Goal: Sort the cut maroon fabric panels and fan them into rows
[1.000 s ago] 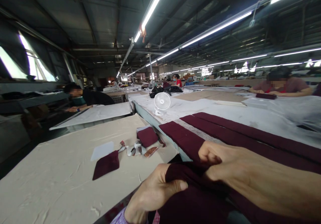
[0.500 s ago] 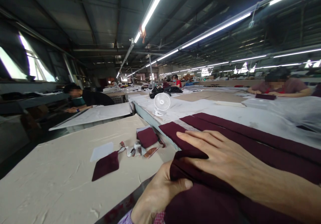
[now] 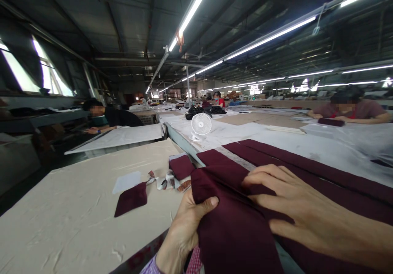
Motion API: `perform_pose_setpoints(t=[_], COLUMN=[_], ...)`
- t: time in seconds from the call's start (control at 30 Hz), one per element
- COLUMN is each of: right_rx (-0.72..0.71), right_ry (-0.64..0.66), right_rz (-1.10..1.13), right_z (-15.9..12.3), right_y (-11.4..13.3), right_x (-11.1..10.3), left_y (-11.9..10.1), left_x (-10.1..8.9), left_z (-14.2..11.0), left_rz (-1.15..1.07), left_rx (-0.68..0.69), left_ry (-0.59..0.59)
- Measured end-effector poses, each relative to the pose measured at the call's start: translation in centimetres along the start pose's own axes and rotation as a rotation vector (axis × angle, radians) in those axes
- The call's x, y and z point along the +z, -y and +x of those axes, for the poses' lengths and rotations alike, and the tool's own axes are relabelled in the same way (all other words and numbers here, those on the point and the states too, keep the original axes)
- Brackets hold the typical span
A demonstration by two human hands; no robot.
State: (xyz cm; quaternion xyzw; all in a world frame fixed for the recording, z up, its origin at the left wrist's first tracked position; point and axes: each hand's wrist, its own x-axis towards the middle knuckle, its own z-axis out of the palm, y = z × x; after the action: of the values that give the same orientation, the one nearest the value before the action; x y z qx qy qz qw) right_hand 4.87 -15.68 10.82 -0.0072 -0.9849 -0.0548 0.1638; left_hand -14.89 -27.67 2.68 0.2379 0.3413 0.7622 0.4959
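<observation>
A maroon fabric piece (image 3: 230, 225) hangs in front of me over the table edge. My left hand (image 3: 187, 220) is closed on its left edge, thumb on top and the other fingers hidden beneath. To its right, my right hand (image 3: 285, 196) has its fingers apart and bent a little, fingertips touching the cloth near a fold. Long maroon fabric strips (image 3: 307, 171) lie side by side on the white table behind and under the right hand.
On the beige-covered table (image 3: 76, 208) at left are a maroon fabric square (image 3: 132, 199), a small maroon stack (image 3: 181, 167), a white piece (image 3: 126, 182) and a patterned ribbon (image 3: 166, 182). A white fan (image 3: 201, 124) stands ahead. Co-workers (image 3: 123, 116) lean over tables.
My left hand has pulled the fabric's edge up and left, so it lies flatter and more open. My right hand has drawn back to the right off the fold.
</observation>
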Motion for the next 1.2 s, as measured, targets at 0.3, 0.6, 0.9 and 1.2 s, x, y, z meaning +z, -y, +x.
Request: perform_pose_setpoints(t=[0.3, 0.6, 0.9, 1.2], right_rx=[0.325, 0.656, 0.641, 0.67], right_ry=[-0.11, -0.064, -0.169, -0.125], right_rz=[0.241, 0.473, 0.618, 0.603], right_z=[-0.4, 0.6, 0.7, -0.2], right_y=[1.5, 1.3, 1.8, 1.1], right_x=[-0.4, 1.8, 2.3, 3.0], left_y=[0.7, 0.8, 1.2, 1.9], left_x=[0.8, 3.0, 4.0, 3.6], left_z=[-0.2, -0.7, -0.9, -1.0], left_rz=[-0.036, -0.047, -0.115, -0.222], left_rx=[0.03, 0.085, 0.092, 0.008], left_ry=[-0.026, -0.037, -0.033, 0.047])
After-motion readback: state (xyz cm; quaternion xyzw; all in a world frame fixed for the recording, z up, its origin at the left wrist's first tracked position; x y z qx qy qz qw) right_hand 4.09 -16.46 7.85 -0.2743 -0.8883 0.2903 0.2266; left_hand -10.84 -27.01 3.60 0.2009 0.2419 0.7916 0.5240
